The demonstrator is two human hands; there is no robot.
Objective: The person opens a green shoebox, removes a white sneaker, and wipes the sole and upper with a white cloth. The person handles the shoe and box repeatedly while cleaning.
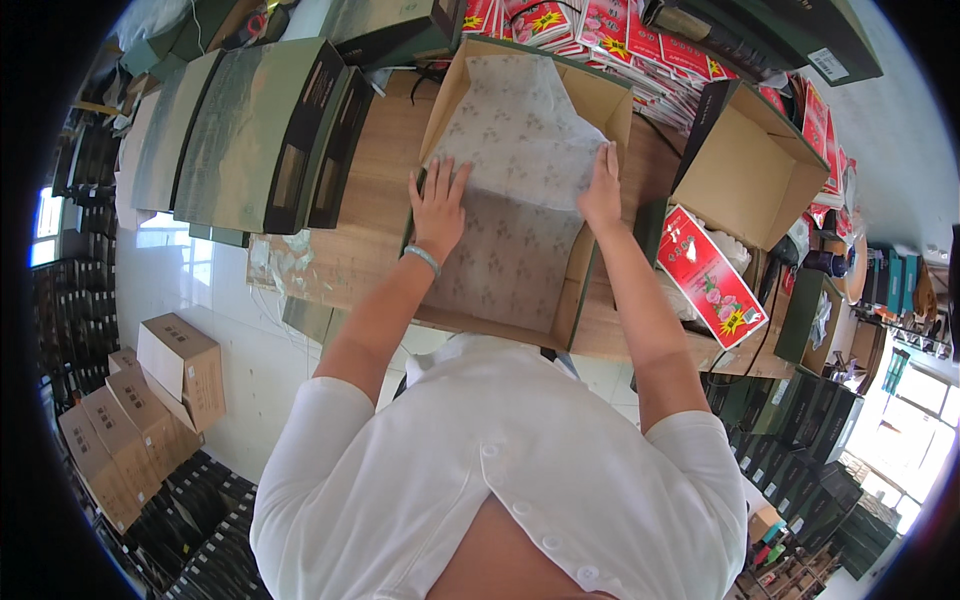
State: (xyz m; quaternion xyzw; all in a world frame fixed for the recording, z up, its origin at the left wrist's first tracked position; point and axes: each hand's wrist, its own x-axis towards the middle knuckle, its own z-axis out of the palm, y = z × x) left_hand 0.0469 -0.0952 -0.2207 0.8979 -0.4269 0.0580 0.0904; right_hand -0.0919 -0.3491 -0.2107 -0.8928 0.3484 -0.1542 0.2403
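An uncovered cardboard box (563, 322), brown inside and dark green outside, stands on the table in front of me. Thin whitish tissue paper (520, 125) with a small grey pattern lines it, and its far part lies folded and creased. My left hand (438, 208) rests on the paper near the box's left wall, fingers spread, a pale bracelet at the wrist. At the right wall, my right hand (602, 190) has its fingers together at the raised edge of the paper and pinches it there. Some of its fingertips are hidden.
Green-and-black boxes (250, 140) are stacked on the left. To the right stand another uncovered box (750, 165) and a red printed packet (712, 275). More red packets (610, 35) are piled behind. Brown cartons (180, 370) sit on the floor at left. Cables cross the wooden table (375, 180).
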